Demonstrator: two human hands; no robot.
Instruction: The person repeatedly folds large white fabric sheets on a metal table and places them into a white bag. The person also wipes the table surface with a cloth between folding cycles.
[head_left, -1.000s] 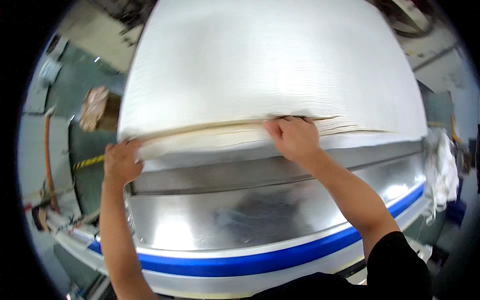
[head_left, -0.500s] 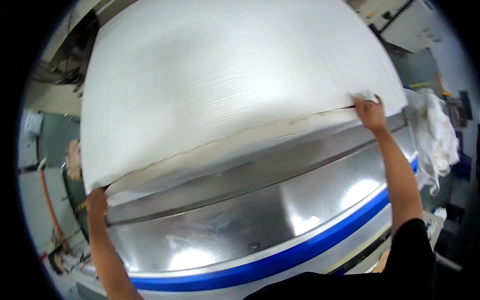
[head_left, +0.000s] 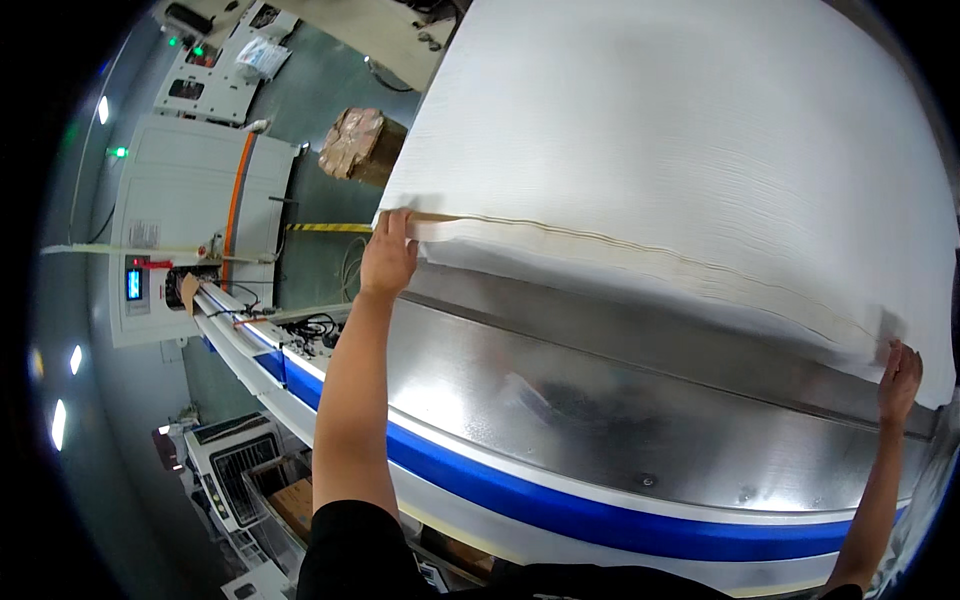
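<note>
A broad sheet of white cloth (head_left: 640, 130), finely rippled, spreads over a metal-topped table. Its near edge is raised in a cream-coloured band with a thin wavy line along it, and a white layer hangs beneath. At the left corner of that edge my left hand (head_left: 388, 255) is closed on the cloth, thumb below and fingers on top. My right hand (head_left: 902, 378) grips the same edge near its right corner; its fingertips are partly hidden. Bare shiny metal (head_left: 600, 400) shows between the cloth and me.
A blue strip (head_left: 600, 520) runs along the table's front edge. Left of the cloth stand a brown wrapped box (head_left: 352, 143) and a white cabinet (head_left: 180, 215) with an orange stripe. Black cables (head_left: 310, 326) lie on the rail at left. A white slatted appliance (head_left: 235, 470) stands lower left.
My view has swung to the left, bringing the cabinet and rail into sight. Both hands still hold the cloth's near edge close to its corners.
</note>
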